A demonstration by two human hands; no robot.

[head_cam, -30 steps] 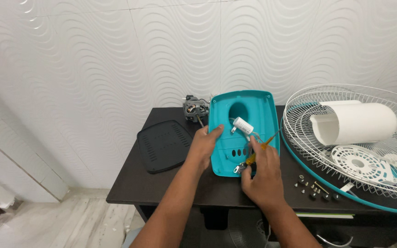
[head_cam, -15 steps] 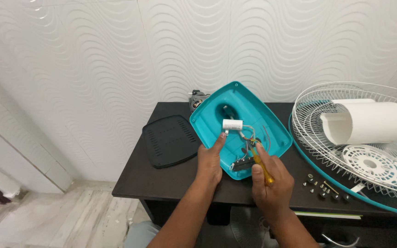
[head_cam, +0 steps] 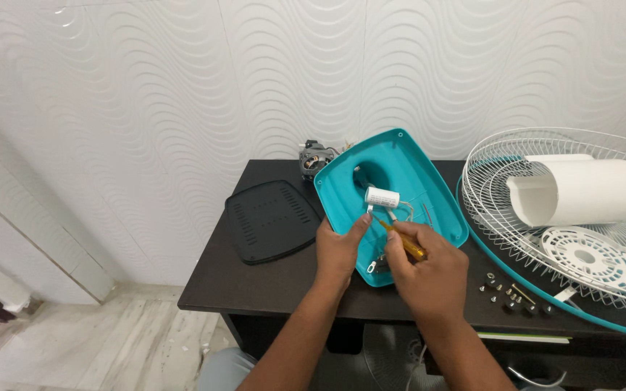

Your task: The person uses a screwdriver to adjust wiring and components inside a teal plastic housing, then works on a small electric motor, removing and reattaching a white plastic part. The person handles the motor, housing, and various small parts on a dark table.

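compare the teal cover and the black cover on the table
The teal cover is larger than the black cover and lies hollow side up with a white cylinder and wires inside; the black cover is bare and vented. Both hands, left and right, work at the teal one; the black one lies untouched. Both rest on the dark table.

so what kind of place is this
Probably a room in a home used as a makeshift repair spot: a wavy-textured white wall, a small dark wooden table, and a dismantled fan, with its teal plastic housing and white wire grille.
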